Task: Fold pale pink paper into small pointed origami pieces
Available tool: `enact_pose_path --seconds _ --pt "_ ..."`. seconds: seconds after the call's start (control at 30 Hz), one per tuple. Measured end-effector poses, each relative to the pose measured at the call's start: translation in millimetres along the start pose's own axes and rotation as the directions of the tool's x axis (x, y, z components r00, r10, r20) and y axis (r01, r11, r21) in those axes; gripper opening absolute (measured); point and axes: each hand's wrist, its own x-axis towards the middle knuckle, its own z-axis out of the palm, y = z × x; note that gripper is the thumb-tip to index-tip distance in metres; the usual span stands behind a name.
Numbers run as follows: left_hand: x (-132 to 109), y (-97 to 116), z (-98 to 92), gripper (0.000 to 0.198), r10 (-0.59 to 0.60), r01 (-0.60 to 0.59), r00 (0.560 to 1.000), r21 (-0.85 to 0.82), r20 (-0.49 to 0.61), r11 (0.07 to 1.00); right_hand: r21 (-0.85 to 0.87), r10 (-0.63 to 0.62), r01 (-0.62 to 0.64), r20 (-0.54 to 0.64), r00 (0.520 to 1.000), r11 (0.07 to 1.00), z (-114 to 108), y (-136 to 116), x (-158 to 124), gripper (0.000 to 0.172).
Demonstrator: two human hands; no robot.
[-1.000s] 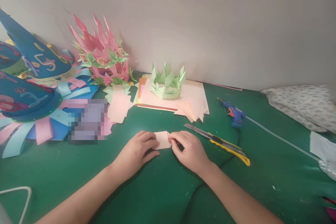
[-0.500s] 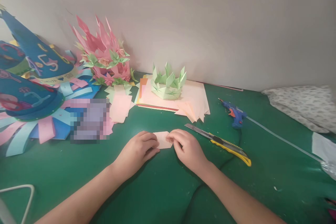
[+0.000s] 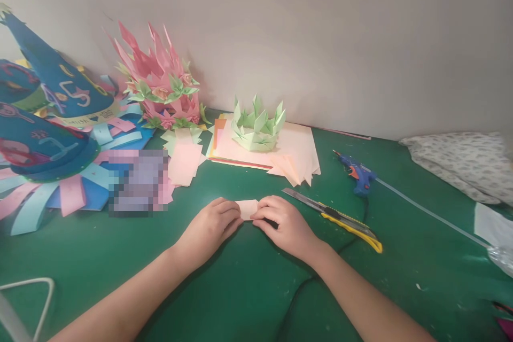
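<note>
Between my two hands lies a small piece of pale pink paper (image 3: pixel 248 209), partly folded, on the green table (image 3: pixel 224 299). My left hand (image 3: pixel 214 227) grips its left end, thumb below and fingers on top. At its right end my right hand (image 3: pixel 282 227) pinches the paper between thumb and fingers. The fingertips hide both ends of the piece. Just right of my right hand rests a yellow utility knife (image 3: pixel 340 219) with its blade out.
A green paper crown (image 3: pixel 257 128) stands on stacked paper sheets (image 3: pixel 298 144), with loose pink squares (image 3: pixel 185 163) to the left. A pink crown (image 3: pixel 160 80) and blue party hats (image 3: pixel 76 85) stand farther left. At right are a blue glue gun (image 3: pixel 358 173) and patterned cloth (image 3: pixel 457 163).
The visible paper has become narrower from front to back, its near edge brought up. My right hand has shifted its grip, its thumb now at the paper's near edge.
</note>
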Motion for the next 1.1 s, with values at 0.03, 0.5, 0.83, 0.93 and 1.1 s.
enact_pose_path --seconds 0.03,0.5,0.83,0.93,1.1 --pt "0.6 0.4 0.1 0.023 -0.014 0.014 1.000 -0.007 0.006 1.000 -0.006 -0.004 0.004 0.010 1.000 1.000 -0.6 0.2 0.0 0.015" --pt "2.9 2.0 3.9 0.022 -0.100 0.103 0.994 0.047 -0.052 0.994 -0.110 0.194 -0.190 0.032 0.980 0.976 -0.6 -4.4 4.4 0.014" --pt "5.0 1.4 7.7 0.018 -0.133 0.140 0.988 0.095 -0.080 0.986 -0.120 0.214 -0.211 0.015 0.977 0.970 2.2 -4.8 8.1 0.014" --pt "5.8 1.7 7.8 0.019 -0.139 0.146 0.987 0.080 -0.082 0.986 -0.123 0.222 -0.219 0.014 0.975 0.968 1.5 -5.6 8.8 0.014" --pt "6.9 2.6 8.0 0.020 -0.166 0.173 0.982 0.076 -0.085 0.982 -0.140 0.215 -0.210 0.026 0.976 0.968 -1.2 -6.5 10.9 0.014"
